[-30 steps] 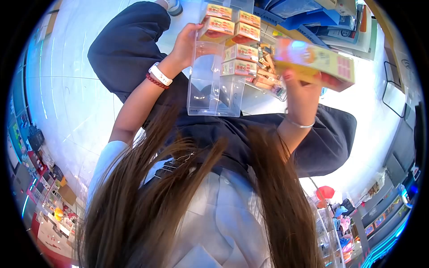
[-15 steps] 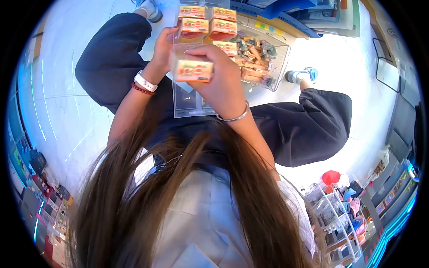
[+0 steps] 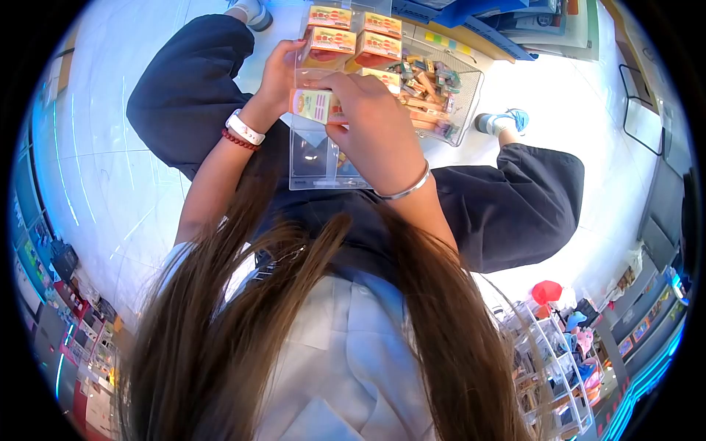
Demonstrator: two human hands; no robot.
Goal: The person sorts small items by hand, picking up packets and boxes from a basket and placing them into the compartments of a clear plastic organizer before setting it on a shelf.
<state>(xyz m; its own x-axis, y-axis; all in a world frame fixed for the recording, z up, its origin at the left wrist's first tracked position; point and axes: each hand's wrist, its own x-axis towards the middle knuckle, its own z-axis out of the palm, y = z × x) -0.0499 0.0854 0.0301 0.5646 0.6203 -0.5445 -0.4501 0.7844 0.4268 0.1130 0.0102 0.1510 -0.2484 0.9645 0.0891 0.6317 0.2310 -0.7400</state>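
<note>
My right hand (image 3: 379, 128) is closed on a small printed box (image 3: 312, 106), white and green with an orange end, above the near part of a clear plastic organizer (image 3: 305, 165). My left hand (image 3: 279, 77) grips the organizer's left side, its fingertips at the wall and partly hidden. Orange and yellow boxes (image 3: 329, 42) stand in two rows inside the organizer, beyond my right hand. The near part of the organizer is see-through, with a divider showing in it. My right hand covers part of the held box and of the rows.
A wire-mesh basket (image 3: 471, 103) full of small loose packages stands right of the organizer. Blue bins (image 3: 471, 15) sit on a shelf at the top. My legs (image 3: 507, 213) spread on both sides. Behind at right is a white rack (image 3: 562, 367) with goods.
My right hand has turned the small box, so a white and green side now shows instead of the orange face. The box has moved slightly up, closer to the organizer.
</note>
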